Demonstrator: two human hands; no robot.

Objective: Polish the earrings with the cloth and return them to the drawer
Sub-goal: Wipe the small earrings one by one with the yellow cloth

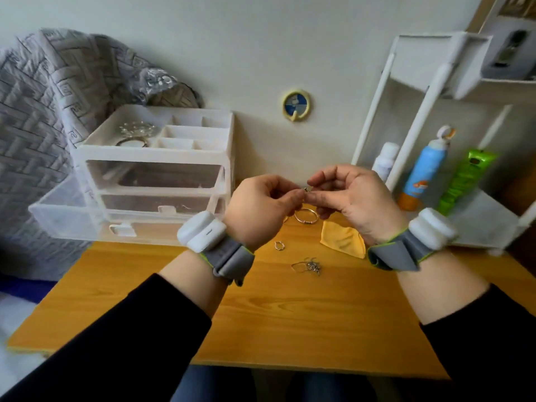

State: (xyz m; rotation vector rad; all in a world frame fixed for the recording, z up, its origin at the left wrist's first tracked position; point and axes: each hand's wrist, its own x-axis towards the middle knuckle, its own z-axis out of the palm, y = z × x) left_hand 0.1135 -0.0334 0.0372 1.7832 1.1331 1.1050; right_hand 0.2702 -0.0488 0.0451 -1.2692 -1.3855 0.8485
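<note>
Earring (307, 190) was pinched between fingers (293, 195) of left hand (258, 210) and right hand (353, 198); cloth (343, 239) lay idle below them; polishing and return apparently remained.

Near half of table (290, 314): bare wood, free passage. Centre: loose earrings (309, 266), hoop (306, 216), cloth (343, 238). Organizer (150, 153) and its pulled-out drawer (58, 210) block left; shelf (420, 123) with bottles (423, 172) blocks right.

One view, head-worn: your camera looks forward and down, close over the table (290, 314), facing the wall (261, 53).
</note>
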